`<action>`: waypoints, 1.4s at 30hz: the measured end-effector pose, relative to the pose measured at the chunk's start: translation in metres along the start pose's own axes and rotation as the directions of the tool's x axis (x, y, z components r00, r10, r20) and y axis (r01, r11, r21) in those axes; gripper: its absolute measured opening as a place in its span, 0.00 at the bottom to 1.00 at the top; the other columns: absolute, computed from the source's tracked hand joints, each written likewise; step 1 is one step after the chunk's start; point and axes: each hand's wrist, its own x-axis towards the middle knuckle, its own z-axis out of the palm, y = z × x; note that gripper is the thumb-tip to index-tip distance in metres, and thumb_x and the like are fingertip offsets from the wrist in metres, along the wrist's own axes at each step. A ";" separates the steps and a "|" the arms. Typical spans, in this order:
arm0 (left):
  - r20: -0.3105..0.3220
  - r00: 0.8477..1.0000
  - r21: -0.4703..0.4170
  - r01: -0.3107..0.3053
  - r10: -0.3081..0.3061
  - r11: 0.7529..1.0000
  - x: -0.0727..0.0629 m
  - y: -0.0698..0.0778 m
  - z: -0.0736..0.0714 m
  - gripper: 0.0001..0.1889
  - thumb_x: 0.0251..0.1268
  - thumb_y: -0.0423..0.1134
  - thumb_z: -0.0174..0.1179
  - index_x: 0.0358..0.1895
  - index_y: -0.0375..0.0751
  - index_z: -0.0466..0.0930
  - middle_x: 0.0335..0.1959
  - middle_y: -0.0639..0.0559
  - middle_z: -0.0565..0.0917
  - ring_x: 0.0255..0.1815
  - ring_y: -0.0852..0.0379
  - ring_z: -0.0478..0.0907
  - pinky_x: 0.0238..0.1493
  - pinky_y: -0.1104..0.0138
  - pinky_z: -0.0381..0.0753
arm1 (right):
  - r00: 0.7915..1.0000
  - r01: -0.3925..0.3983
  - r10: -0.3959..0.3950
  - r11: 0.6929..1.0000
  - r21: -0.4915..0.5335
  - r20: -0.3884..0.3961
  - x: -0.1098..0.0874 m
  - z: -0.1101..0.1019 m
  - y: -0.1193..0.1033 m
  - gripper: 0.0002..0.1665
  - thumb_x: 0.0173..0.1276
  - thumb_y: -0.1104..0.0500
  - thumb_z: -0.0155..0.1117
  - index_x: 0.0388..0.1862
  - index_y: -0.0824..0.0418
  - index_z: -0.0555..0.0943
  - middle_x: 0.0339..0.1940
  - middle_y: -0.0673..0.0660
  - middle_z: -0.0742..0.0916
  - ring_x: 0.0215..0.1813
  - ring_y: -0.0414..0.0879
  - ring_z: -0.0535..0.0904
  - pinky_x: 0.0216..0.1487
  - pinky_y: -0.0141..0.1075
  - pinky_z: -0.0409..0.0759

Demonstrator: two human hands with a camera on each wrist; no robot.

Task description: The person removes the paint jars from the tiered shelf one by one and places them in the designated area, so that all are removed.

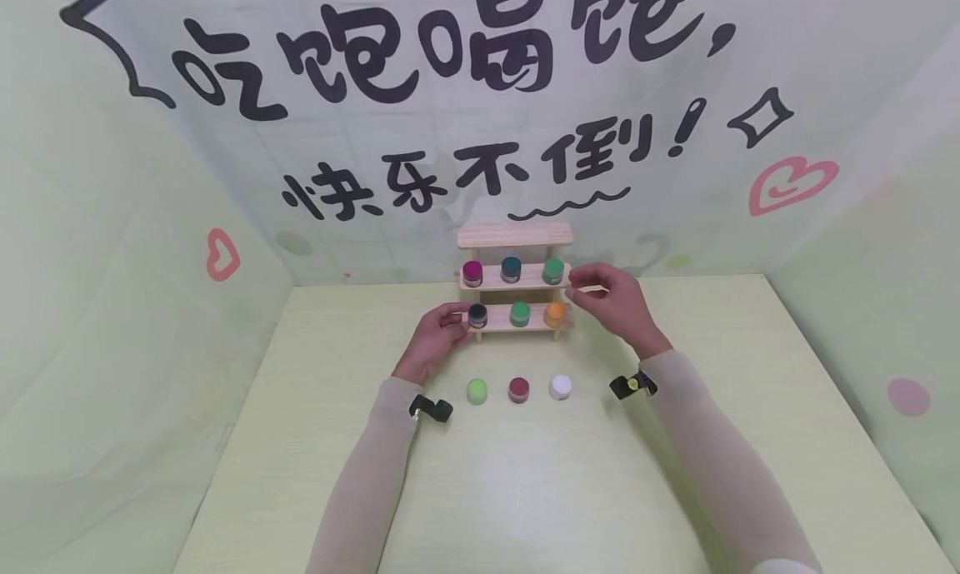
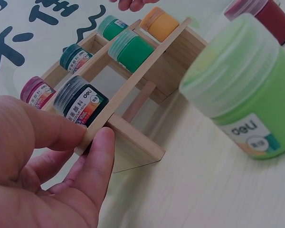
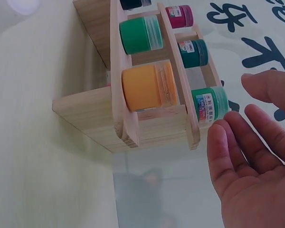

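A wooden three-step display rack [image 1: 514, 236] stands near the back edge of the table. My left hand [image 1: 437, 339] pinches the left end of its lowest shelf between thumb and fingers, beside a black paint jar [image 2: 80, 99]. That shelf also carries a green jar [image 1: 520, 313] and an orange jar [image 3: 147, 86]. On the middle shelf sit a magenta jar [image 1: 472, 273], a teal jar [image 1: 511, 269] and another green jar [image 3: 210, 104]. My right hand [image 1: 617, 301] is beside the right end of the middle shelf, fingers loosely bent near the green jar, nothing between thumb and fingers.
In front of the rack, a light green jar [image 1: 477, 391], a dark red jar [image 1: 518, 390] and a white-lidded jar [image 1: 560, 386] form a row on the pale table [image 1: 510, 491]. Behind hangs a cloth [image 1: 420, 141] with large black lettering.
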 end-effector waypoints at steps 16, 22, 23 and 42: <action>0.008 1.000 -0.008 -0.002 0.002 1.000 0.001 -0.001 0.000 0.26 0.69 0.20 0.57 0.69 0.39 0.79 0.54 0.39 0.81 0.50 0.54 0.83 0.58 0.65 0.91 | 1.000 0.006 -0.006 1.000 0.002 0.007 0.034 0.011 0.001 0.27 0.69 0.58 0.76 0.65 0.62 0.82 0.58 0.62 0.88 0.56 0.51 0.84 0.60 0.33 0.90; 0.009 1.000 -0.005 -0.005 0.005 1.000 0.000 0.000 0.000 0.26 0.68 0.20 0.57 0.68 0.39 0.79 0.54 0.39 0.82 0.50 0.54 0.83 0.59 0.65 0.91 | 0.999 0.010 -0.008 0.999 -0.054 0.036 0.040 0.015 0.004 0.29 0.69 0.58 0.75 0.67 0.63 0.81 0.54 0.64 0.89 0.54 0.52 0.84 0.56 0.32 0.89; 0.008 1.000 -0.005 -0.005 0.005 1.000 0.000 -0.001 0.000 0.26 0.68 0.20 0.57 0.68 0.39 0.79 0.54 0.39 0.82 0.50 0.54 0.83 0.59 0.65 0.91 | 0.999 0.013 -0.011 0.998 -0.062 0.042 0.041 0.015 0.003 0.29 0.69 0.59 0.75 0.67 0.63 0.81 0.53 0.64 0.89 0.53 0.53 0.84 0.55 0.33 0.89; 0.001 1.000 -0.012 -0.008 0.008 1.000 -0.001 0.000 0.000 0.24 0.70 0.22 0.58 0.68 0.40 0.80 0.53 0.40 0.82 0.50 0.54 0.83 0.60 0.63 0.91 | 0.997 0.016 -0.009 0.995 -0.099 0.072 0.032 0.015 -0.006 0.25 0.69 0.57 0.75 0.63 0.62 0.82 0.51 0.60 0.88 0.52 0.51 0.82 0.56 0.33 0.88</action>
